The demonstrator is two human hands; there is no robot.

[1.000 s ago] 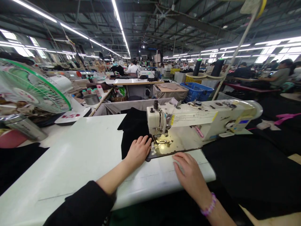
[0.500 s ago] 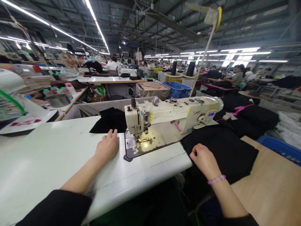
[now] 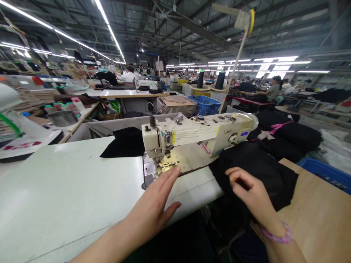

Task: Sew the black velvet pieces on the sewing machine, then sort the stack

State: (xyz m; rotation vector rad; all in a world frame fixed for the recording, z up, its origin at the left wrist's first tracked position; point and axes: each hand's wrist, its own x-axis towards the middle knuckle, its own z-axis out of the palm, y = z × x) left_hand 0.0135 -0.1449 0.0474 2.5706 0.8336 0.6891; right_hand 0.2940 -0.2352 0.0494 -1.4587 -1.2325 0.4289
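A white sewing machine stands on the pale table. My left hand is in front of its needle plate, fingers stretched out and thumb apart, with nothing in it. To the right, my right hand is over a stack of black fabric; thumb and fingers are curved with a gap between them, and I see nothing held. Whether the right fingertips touch the fabric I cannot tell. Another piece of black fabric lies behind and left of the machine head.
Two dark thread cones stand behind the machine beside a thread stand pole. A blue crate is farther back. On the left are a metal bowl and a white fan. Black bundles lie at right.
My left hand has moved right and nearer to me, from the table left of the machine to before its needle plate. My right hand has shifted slightly right, its fingers loosening.
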